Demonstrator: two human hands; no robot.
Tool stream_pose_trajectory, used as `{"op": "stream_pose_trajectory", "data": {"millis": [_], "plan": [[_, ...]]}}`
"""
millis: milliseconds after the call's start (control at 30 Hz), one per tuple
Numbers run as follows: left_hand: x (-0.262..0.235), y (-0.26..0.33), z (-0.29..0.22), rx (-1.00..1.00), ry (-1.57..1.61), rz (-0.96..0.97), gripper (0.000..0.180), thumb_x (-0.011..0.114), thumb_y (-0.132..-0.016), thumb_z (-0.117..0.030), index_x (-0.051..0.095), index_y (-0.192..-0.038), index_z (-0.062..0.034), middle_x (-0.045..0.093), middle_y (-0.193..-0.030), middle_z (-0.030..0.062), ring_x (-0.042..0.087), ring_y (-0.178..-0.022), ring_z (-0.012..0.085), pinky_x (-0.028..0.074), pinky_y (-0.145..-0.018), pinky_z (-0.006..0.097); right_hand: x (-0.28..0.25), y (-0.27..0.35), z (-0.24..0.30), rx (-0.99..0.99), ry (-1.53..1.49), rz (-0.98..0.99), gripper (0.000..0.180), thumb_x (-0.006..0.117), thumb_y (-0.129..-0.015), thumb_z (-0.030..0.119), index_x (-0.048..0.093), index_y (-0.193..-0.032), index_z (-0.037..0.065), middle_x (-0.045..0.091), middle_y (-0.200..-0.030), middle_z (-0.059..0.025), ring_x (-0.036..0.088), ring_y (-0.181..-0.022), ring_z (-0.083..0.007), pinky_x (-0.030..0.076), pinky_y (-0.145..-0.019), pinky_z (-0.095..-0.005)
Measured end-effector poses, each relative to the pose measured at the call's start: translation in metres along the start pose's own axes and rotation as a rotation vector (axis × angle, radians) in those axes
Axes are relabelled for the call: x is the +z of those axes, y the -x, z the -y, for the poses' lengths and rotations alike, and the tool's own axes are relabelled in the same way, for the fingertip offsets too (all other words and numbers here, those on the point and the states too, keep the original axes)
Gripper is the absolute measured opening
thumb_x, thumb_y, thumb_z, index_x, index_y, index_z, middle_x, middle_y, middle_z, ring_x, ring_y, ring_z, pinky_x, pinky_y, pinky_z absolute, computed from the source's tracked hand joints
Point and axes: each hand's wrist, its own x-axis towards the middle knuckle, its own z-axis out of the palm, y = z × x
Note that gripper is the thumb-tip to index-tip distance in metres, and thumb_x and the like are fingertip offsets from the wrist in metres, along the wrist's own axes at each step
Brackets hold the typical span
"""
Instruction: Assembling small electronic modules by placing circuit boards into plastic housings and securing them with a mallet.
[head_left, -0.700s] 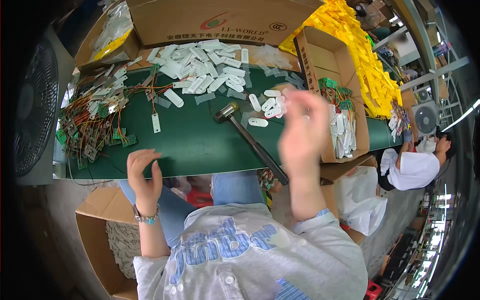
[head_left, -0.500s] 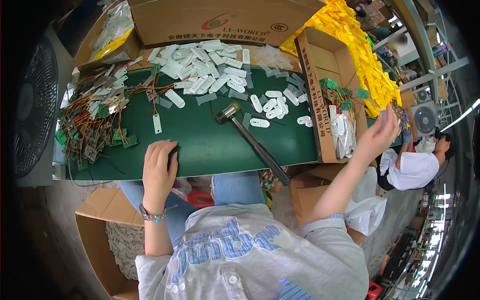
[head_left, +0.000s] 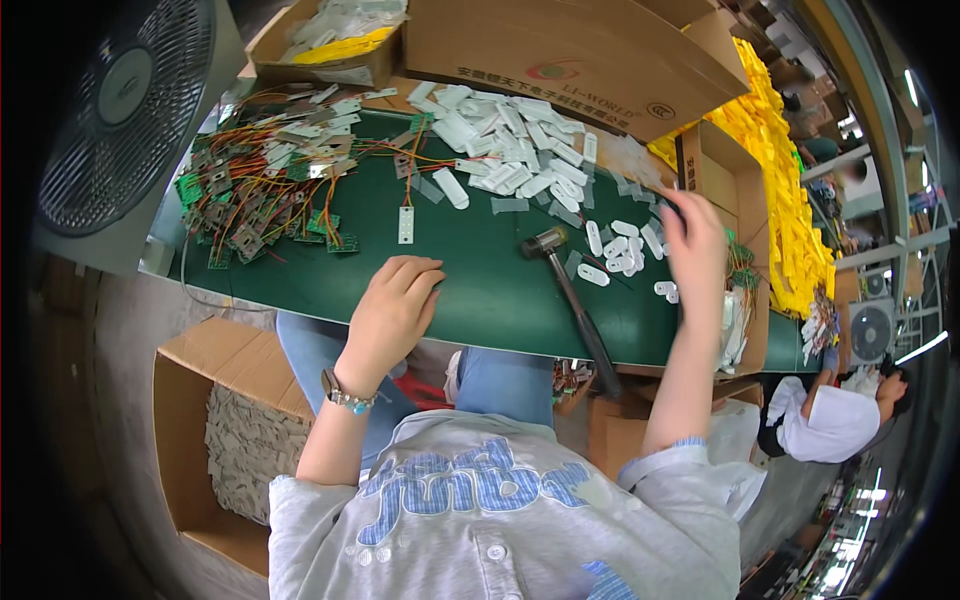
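My left hand (head_left: 396, 306) rests at the near edge of the green tabletop (head_left: 470, 290), fingers loosely bent, thumb apart and nothing visible in it. Over the table's right side is my right hand (head_left: 698, 242), its fingers and thumb apart, beside the small white oval covers (head_left: 626, 250) and thin clear plastic pieces (head_left: 632, 165). Between my hands lies a hammer (head_left: 575, 305), its black handle past the near edge. A heap of white plastic covers (head_left: 510, 140) lies farther back. One drilled metal plate (head_left: 406, 225) on wires lies apart from the wired green circuit boards (head_left: 325, 222).
A narrow carton (head_left: 752, 300) holding boards and white parts stands right, partly behind my right arm. Yellow parts (head_left: 790, 220) are piled beyond it. A big carton (head_left: 560, 60) closes off the back. At left are a fan (head_left: 130, 100) and a floor carton (head_left: 180, 440) of grey pieces.
My right hand has come left from beside the yellow pile to over the table near the clear pieces. My left hand stays at the near edge. The whole view has shifted.
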Motion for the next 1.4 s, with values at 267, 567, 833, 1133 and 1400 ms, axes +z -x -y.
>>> {"op": "stream_pose_trajectory", "data": {"millis": [267,567,833,1133,1400], "plan": [[0.004,-0.006,0.002,0.053,0.038,-0.011,0.021,0.068,-0.082,-0.002,0.065,-0.103,-0.0026,0.067,-0.115,0.0085,0.060,-0.107,0.0293,0.052,-0.091,0.040,0.131,-0.075,0.024,-0.312,0.084,0.242,0.022,0.068,-0.086,0.013,0.071,-0.107,0.008,0.068,-0.104,-0.0117,0.063,-0.100,-0.0336,0.051,-0.087,-0.0425],[-0.008,-0.023,-0.014,-0.016,0.133,-0.415,0.042,0.075,-0.078,0.000,0.060,-0.118,-0.0025,0.065,-0.117,0.0105,0.059,-0.110,0.0334,0.045,-0.103,0.045,0.088,-0.002,0.127,-0.460,-0.288,0.235,0.026,0.070,-0.083,0.005,0.066,-0.108,0.008,0.063,-0.089,-0.0105,0.066,-0.077,-0.0313,0.054,-0.065,-0.0402],[-0.007,-0.029,0.020,-0.150,0.343,-0.335,0.010,0.074,-0.082,0.000,0.067,-0.089,-0.0002,0.069,-0.085,0.0092,0.068,-0.079,0.0229,0.052,-0.072,0.032,0.092,-0.018,0.088,-0.142,-0.368,0.398,0.033,0.071,-0.089,0.021,0.065,-0.118,0.005,0.069,-0.104,-0.0132,0.067,-0.096,-0.0301,0.054,-0.084,-0.0389],[-0.073,-0.117,0.048,-0.503,1.082,-0.550,0.015,0.062,-0.100,-0.015,0.064,-0.099,-0.0010,0.067,-0.096,0.0029,0.059,-0.089,0.0102,0.047,-0.086,0.026,0.131,-0.047,-0.036,-0.112,0.229,0.133,0.013,0.071,-0.082,0.008,0.065,-0.094,0.004,0.064,-0.097,-0.0142,0.059,-0.098,-0.0356,0.048,-0.085,-0.0447],[-0.120,-0.199,0.042,-0.048,0.803,-0.731,0.020,0.063,-0.099,-0.019,0.067,-0.104,-0.0005,0.068,-0.099,0.0037,0.060,-0.092,0.0111,0.049,-0.089,0.027,0.092,-0.031,-0.001,-0.212,0.063,0.007,0.011,0.068,-0.084,0.004,0.060,-0.090,0.003,0.065,-0.092,-0.0126,0.061,-0.091,-0.0345,0.048,-0.080,-0.0440]]}}
